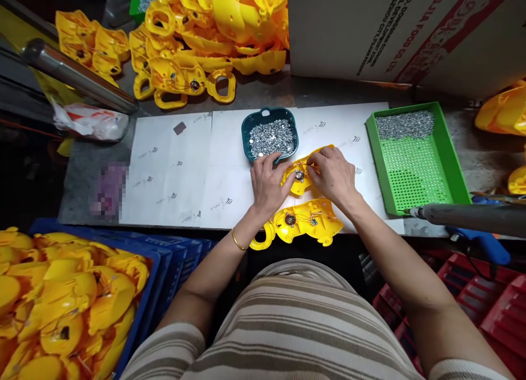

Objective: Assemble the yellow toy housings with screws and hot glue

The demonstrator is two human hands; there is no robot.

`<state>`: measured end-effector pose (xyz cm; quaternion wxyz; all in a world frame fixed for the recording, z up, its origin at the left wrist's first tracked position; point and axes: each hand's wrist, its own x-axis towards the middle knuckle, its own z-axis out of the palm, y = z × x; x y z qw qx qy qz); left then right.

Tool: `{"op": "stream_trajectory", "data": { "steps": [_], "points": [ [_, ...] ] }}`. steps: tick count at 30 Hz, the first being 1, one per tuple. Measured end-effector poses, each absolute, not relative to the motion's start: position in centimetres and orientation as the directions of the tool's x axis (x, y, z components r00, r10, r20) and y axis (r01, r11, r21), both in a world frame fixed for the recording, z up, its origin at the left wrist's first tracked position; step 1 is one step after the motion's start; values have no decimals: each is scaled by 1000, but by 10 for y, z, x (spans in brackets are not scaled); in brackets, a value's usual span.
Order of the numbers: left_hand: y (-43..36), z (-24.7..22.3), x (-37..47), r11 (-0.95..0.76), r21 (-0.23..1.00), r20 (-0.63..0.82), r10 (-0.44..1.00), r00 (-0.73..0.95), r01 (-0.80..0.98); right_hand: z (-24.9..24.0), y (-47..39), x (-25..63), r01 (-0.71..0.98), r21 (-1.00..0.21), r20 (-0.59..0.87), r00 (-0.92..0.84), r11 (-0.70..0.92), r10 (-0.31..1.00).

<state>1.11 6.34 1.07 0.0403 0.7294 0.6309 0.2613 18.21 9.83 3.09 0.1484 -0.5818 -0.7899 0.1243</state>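
Note:
Just below a teal bowl [245, 129] of small metal screws lies a yellow plastic shell [303, 187] with a round metal part and thin wires inside. My left hand [269, 185] grips its left end, thumb and fingers closed around the edge. On the shell's upper right, my right hand [335, 174] has its fingers curled and pinched together by the wires; what is between the fingertips is hidden. A second yellow shell [306, 218], open side up with a speaker-like disc and wires, lies nearer to me at the table's front edge.
A green perforated tray [419, 183] holding metal pins or screws stands at right. Yellow shells [193, 46] are heaped at the back beside a large carton [394, 35]. A blue crate [142, 292] of shells is at lower left. A power screwdriver-like tool [476, 243] hangs at right.

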Motion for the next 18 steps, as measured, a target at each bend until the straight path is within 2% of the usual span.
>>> {"op": "stream_trajectory", "data": {
  "steps": [7, 12, 15, 18],
  "points": [
    [65, 17, 22, -207, 433, 289, 954, 82, 878, 29, 83, 191, 870, -348, 219, -288, 350, 932],
    [67, 20, 35, -178, 474, 325, 946, 17, 862, 31, 79, 196, 852, -375, 183, -318, 365, 930],
    [67, 24, 40, -181, 474, 351, 936, 4, 862, 35, 79, 203, 786, -539, 182, -240, 301, 954],
    [65, 30, 45, -219, 423, 341, 938, 70, 879, 42, 81, 211, 587, -777, 179, -144, 229, 973]
  ]
}}
